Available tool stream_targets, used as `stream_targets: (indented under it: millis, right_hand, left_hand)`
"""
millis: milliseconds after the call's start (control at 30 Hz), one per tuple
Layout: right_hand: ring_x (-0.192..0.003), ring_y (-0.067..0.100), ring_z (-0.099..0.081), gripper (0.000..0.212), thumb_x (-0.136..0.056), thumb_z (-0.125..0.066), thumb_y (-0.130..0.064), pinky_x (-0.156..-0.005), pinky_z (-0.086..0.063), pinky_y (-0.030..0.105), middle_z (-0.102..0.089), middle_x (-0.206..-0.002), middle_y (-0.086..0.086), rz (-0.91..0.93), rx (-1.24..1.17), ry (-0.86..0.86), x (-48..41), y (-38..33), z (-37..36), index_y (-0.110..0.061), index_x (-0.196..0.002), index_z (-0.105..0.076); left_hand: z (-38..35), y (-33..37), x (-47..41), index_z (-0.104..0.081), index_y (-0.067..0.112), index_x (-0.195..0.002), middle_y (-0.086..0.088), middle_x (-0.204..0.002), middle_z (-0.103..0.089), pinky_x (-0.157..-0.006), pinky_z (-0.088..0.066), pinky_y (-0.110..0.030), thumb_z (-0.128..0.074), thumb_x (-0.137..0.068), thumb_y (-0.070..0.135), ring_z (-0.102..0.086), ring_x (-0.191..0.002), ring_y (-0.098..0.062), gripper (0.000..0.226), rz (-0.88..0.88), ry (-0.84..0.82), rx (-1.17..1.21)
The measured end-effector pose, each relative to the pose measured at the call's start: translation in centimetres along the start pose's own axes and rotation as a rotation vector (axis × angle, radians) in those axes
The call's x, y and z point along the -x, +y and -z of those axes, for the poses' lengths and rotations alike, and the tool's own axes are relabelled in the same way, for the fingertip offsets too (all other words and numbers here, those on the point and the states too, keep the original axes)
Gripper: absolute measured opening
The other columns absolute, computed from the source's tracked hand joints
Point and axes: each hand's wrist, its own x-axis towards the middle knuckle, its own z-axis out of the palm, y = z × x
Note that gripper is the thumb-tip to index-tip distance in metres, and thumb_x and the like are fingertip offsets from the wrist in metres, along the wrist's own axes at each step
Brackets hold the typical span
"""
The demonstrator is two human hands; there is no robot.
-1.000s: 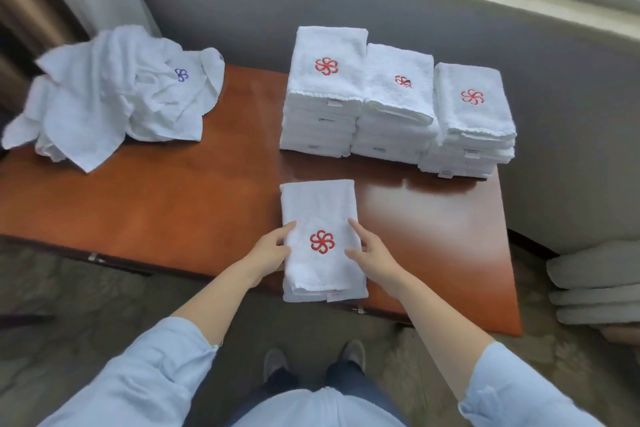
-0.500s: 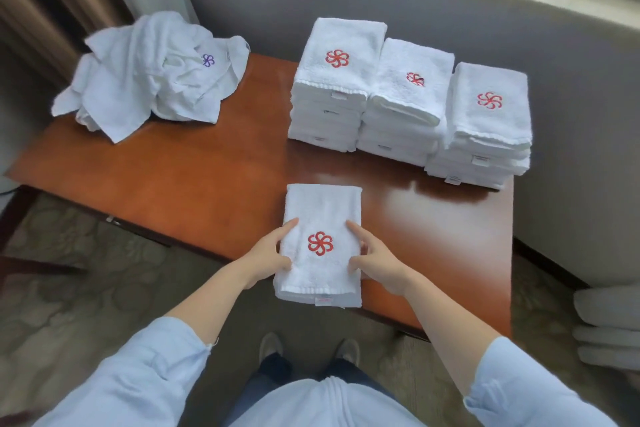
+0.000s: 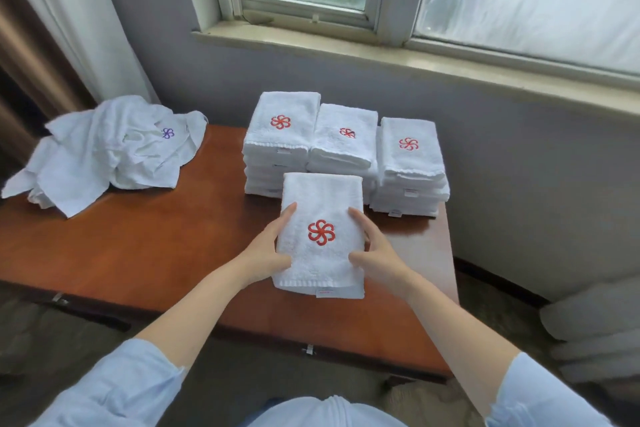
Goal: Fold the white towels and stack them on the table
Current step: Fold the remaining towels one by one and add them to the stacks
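Observation:
A folded white towel [image 3: 320, 208] with a red flower logo is held above the table between both hands. My left hand [image 3: 266, 250] grips its left edge and my right hand [image 3: 375, 253] grips its right edge, thumbs on top. Behind it stand three stacks of folded white towels: the left stack [image 3: 282, 139], the middle stack [image 3: 344, 146] and the right stack [image 3: 410, 163], all with red logos. The held towel partly hides the fronts of the left and middle stacks.
A heap of unfolded white towels [image 3: 110, 149] with a purple logo lies at the far left of the brown wooden table [image 3: 145, 246]. A grey wall and window sill [image 3: 381, 55] run behind. Grey cushions [image 3: 595, 322] sit at the right.
Both hands have lifted the folded towel off the table's front and carried it toward the stacks. The view has tilted up, bringing the window in.

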Motion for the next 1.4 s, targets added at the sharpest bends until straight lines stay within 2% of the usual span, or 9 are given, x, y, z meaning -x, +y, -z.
stream_targets:
  millis: [233, 367, 433, 633, 833, 967, 1067, 1267, 1400]
  right_hand:
    - [-0.104, -0.008, -0.062, 0.084, -0.076, -0.052, 0.009, -0.076, -0.055, 0.018, -0.049, -0.135, -0.018, 0.107, -0.013, 0.180, 1.3, -3.9, 3.4, -0.046, -0.139, -0.042]
    - [-0.103, 0.000, -0.065, 0.084, -0.079, -0.050, 0.008, -0.079, -0.059, 0.026, -0.053, -0.130, -0.015, 0.097, 0.001, 0.257, 1.3, -6.5, 5.2, -0.049, -0.141, -0.040]
    - [-0.102, 0.004, -0.065, 0.084, -0.080, -0.049, 0.006, -0.086, -0.059, 0.033, -0.057, -0.126, -0.013, 0.103, 0.030, 0.282, 0.7, -8.0, 5.9, -0.050, -0.141, -0.040]
    - [-0.089, -0.003, -0.067, 0.083, -0.080, -0.048, 0.009, -0.072, -0.055, 0.019, -0.053, -0.127, -0.022, 0.170, 0.084, 0.301, -2.8, -12.3, 7.1, -0.039, -0.147, -0.039]
    - [-0.099, -0.003, -0.065, 0.083, -0.078, -0.048, 0.008, -0.088, -0.057, 0.027, -0.049, -0.127, -0.028, 0.167, 0.127, 0.248, -9.2, -15.7, 10.1, -0.038, -0.147, -0.040]
    - [-0.096, 0.003, -0.066, 0.083, -0.073, -0.052, -0.002, -0.073, -0.056, 0.025, -0.049, -0.126, -0.027, 0.111, 0.103, 0.192, -13.7, -16.3, 12.1, -0.043, -0.145, -0.039]
    - [-0.081, -0.005, -0.065, 0.090, -0.061, -0.051, -0.011, -0.058, -0.051, 0.018, -0.049, -0.126, -0.025, 0.070, 0.087, 0.153, -17.0, -16.0, 13.1, -0.042, -0.145, -0.039]
    - [-0.086, 0.009, -0.059, 0.089, -0.066, -0.052, -0.008, -0.057, -0.048, 0.019, -0.047, -0.137, -0.012, -0.032, 0.095, 0.069, -22.0, -12.4, 13.2, -0.039, -0.148, -0.036]
    - [-0.080, 0.009, -0.056, 0.085, -0.077, -0.052, 0.001, -0.061, -0.049, 0.018, -0.047, -0.115, -0.030, -0.068, 0.159, 0.068, -24.1, -10.2, 12.8, -0.037, -0.151, -0.031]
  left_hand:
    - [1.2, 5.8, -2.7, -0.012, 0.078, -0.132, 0.034, -0.140, -0.029, -0.082, -0.046, -0.007, -0.063, -0.074, 0.011, -0.039, -0.123, 0.012, 0.102, -0.171, -0.143, -0.079]
    - [1.7, 9.5, -4.4, -0.011, 0.075, -0.134, 0.036, -0.137, -0.031, -0.078, -0.050, -0.009, -0.061, -0.071, 0.014, -0.052, -0.107, 0.016, 0.101, -0.236, -0.214, -0.097]
    - [2.4, 11.0, -5.3, -0.012, 0.072, -0.138, 0.037, -0.133, -0.036, -0.079, -0.052, -0.013, -0.059, -0.069, 0.014, -0.059, -0.099, 0.008, 0.102, -0.256, -0.209, -0.110]
    - [5.2, 14.4, -8.6, -0.017, 0.059, -0.148, 0.036, -0.115, -0.051, -0.079, -0.056, -0.021, -0.058, -0.073, 0.004, -0.066, -0.094, -0.007, 0.101, -0.293, -0.142, -0.111]
    - [7.5, 17.4, -14.0, -0.012, 0.055, -0.150, 0.006, -0.117, -0.063, -0.067, -0.052, -0.014, -0.056, -0.075, 0.003, -0.062, -0.073, -0.001, 0.101, -0.227, -0.121, -0.130]
    - [8.3, 18.6, -18.4, -0.010, 0.052, -0.152, 0.009, -0.122, -0.058, -0.089, -0.054, -0.030, -0.055, -0.076, 0.003, -0.064, -0.104, -0.018, 0.101, -0.140, -0.100, -0.154]
    - [8.7, 18.5, -21.3, -0.008, 0.052, -0.151, 0.008, -0.124, -0.056, -0.094, -0.053, -0.038, -0.056, -0.076, 0.007, -0.061, -0.105, -0.019, 0.100, -0.065, -0.104, -0.172]
    - [8.8, 16.1, -24.8, -0.006, 0.051, -0.152, 0.001, -0.113, -0.047, -0.073, -0.052, -0.029, -0.057, -0.075, 0.010, -0.054, -0.090, -0.016, 0.101, 0.111, -0.094, -0.258]
    - [8.3, 14.3, -25.8, -0.006, 0.045, -0.155, 0.014, -0.102, -0.047, -0.052, -0.042, -0.007, -0.056, -0.078, 0.004, -0.054, -0.079, -0.005, 0.100, 0.142, -0.063, -0.274]
